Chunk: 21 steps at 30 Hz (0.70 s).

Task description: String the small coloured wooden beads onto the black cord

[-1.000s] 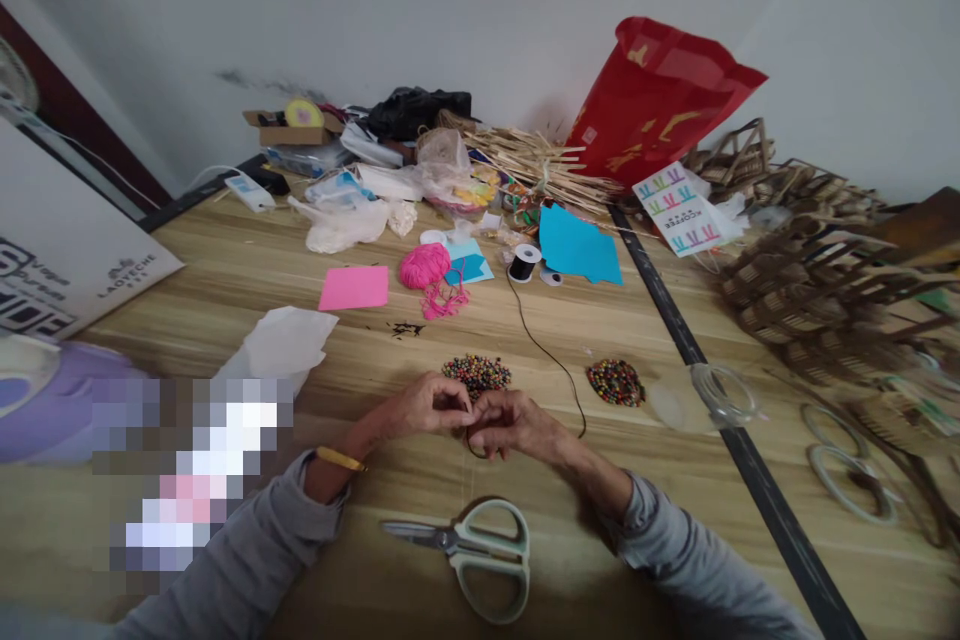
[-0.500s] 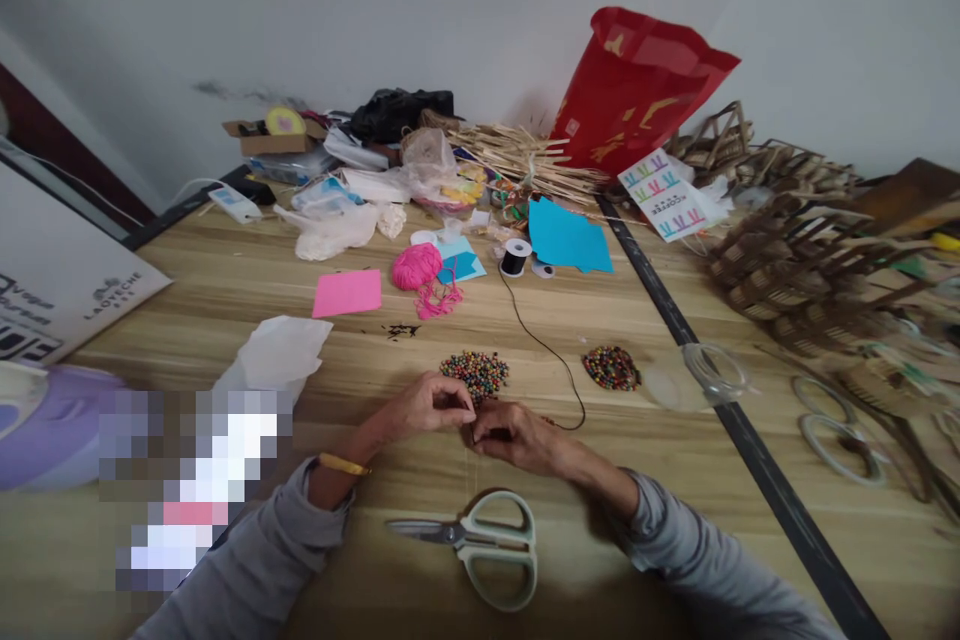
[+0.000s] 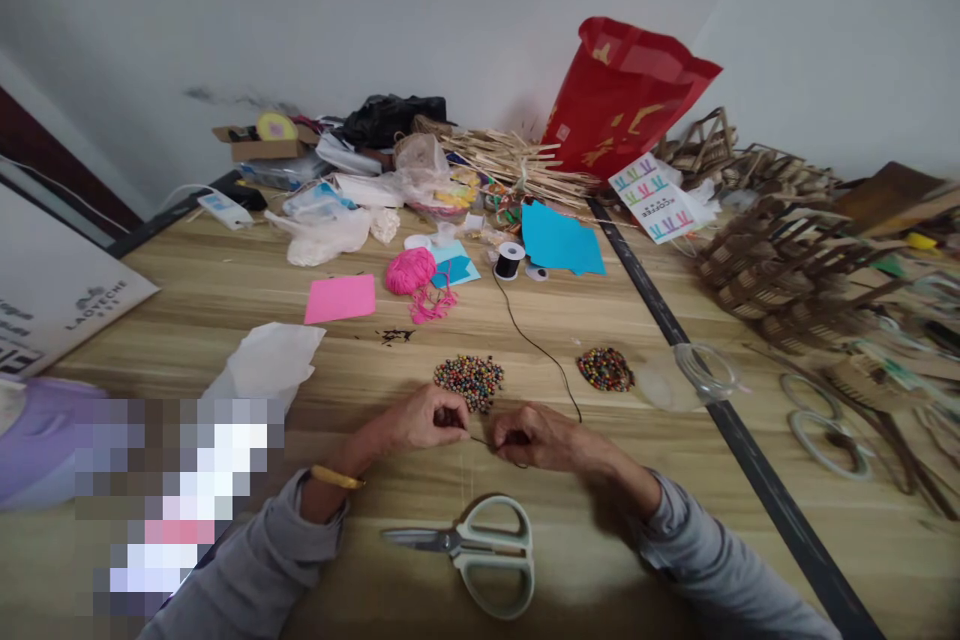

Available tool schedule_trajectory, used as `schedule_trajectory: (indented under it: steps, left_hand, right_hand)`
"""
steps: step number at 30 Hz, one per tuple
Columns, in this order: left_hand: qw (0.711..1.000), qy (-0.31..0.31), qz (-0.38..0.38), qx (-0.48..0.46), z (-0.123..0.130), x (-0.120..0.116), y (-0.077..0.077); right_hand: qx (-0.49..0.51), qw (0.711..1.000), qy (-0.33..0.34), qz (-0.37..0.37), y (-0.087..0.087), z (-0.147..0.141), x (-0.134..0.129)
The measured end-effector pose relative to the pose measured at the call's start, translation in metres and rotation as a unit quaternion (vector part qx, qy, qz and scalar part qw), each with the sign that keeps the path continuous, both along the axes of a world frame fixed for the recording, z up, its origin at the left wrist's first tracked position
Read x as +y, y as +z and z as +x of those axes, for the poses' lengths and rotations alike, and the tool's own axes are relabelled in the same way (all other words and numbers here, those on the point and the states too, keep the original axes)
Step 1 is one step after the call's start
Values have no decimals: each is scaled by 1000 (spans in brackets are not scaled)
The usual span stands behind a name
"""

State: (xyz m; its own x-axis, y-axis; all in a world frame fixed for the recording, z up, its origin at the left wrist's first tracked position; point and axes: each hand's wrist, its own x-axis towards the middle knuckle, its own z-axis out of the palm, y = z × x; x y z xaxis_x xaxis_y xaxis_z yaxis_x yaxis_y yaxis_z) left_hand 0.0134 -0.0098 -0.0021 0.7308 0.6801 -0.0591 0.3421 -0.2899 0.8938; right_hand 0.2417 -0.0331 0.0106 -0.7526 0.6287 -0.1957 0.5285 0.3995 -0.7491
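My left hand (image 3: 435, 417) and my right hand (image 3: 536, 437) each pinch a thin black cord (image 3: 481, 440), a short piece of which stretches between them. Any bead held at the fingertips is too small to make out. Just beyond my left hand lies a loose pile of multicoloured beads (image 3: 471, 378). From a white spool of black cord (image 3: 508, 261) a strand curves over the table toward my right hand. A coil of strung beads (image 3: 604, 369) rests farther right. Below my hands are scissors (image 3: 466, 545) with pale handles, blades pointing left.
Pink yarn (image 3: 411, 271), a pink card (image 3: 340, 299) and blue paper (image 3: 562, 238) lie farther back. Plastic bags, wooden sticks (image 3: 517, 160) and a red bag (image 3: 626, 100) line the wall. Small woven baskets (image 3: 780, 270) crowd the right. A large box (image 3: 67, 270) stands left.
My hands have drawn apart, my right hand moving right, and the cord now shows stretched between them. The view has shifted slightly.
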Motion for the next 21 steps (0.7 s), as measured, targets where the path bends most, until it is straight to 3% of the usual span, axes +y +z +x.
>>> schedule_trajectory:
  steps: [2, 5, 10, 14, 21]
  left_hand:
    - [1000, -7, 6, 0, 0, -1, 0]
    - [1000, -9, 13, 0, 2, -2, 2]
    - [999, 31, -8, -25, 4, -4, 7]
    - [995, 72, -45, -47, 4, -1, 5]
    - [997, 71, 17, -3, 9, 5, 18]
  right_hand:
    - [-9, 1000, -10, 21, 3, -1, 0]
    - [37, 995, -88, 18, 4, -8, -1]
    - [199, 956, -167, -138, -6, -28, 2]
    - [264, 918, -194, -225, -12, -38, 6]
    - [293, 901, -234, -219, -12, -31, 5]
